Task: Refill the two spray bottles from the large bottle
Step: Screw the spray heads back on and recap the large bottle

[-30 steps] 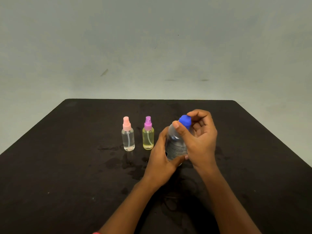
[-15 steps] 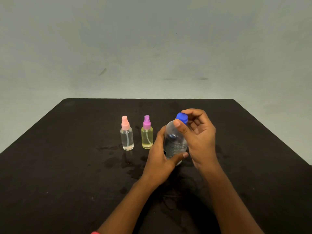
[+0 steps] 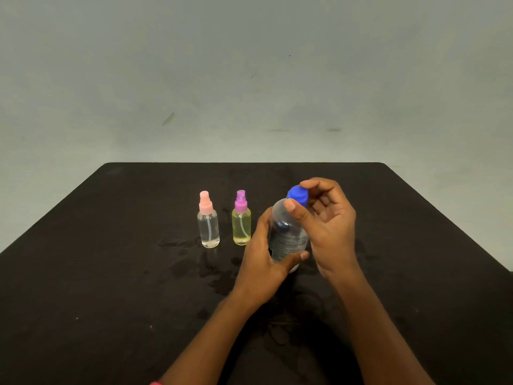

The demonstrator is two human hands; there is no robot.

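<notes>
A large clear bottle (image 3: 287, 234) stands near the middle of the black table (image 3: 111, 273), tilted slightly left. My left hand (image 3: 261, 262) wraps around its lower body. My right hand (image 3: 324, 223) pinches the blue cap (image 3: 297, 195) on its neck between thumb and fingers. Left of it stand two small spray bottles, upright and capped: one with a pink sprayer and clear liquid (image 3: 208, 222), one with a purple sprayer and yellowish liquid (image 3: 241, 219).
Wet patches (image 3: 194, 262) darken the table in front of the spray bottles. A plain grey wall (image 3: 249, 79) rises behind the table's far edge.
My right hand's fingers have shifted around the blue cap, and the cap sits a little higher and turned. The left hand keeps its hold on the bottle; the spray bottles have not moved.
</notes>
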